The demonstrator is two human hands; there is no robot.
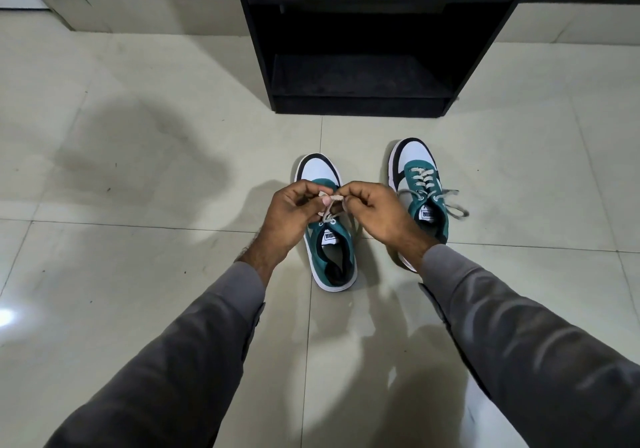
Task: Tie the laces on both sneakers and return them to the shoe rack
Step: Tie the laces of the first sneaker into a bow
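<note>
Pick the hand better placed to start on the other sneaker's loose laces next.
Right. The right hand sits beside the untied green-and-white sneaker; the left hand is across the nearer green-and-white sneaker. Both now pinch its beige lace.

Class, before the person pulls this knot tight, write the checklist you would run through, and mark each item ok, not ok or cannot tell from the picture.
1. Both hands grip the lace: left hand and right hand pinch the lace above the left sneaker. Ok.
2. Loops properly formed: fingers hide them. Cannot tell.
3. Left sneaker flat on the floor: ok.
4. Right sneaker tied: its lace ends lie loose on either side. Not ok.
5. Shoe rack has room: the lower shelf looks bare. Ok.
6. Path to the rack open: nothing on the tiles between. Ok.
</note>
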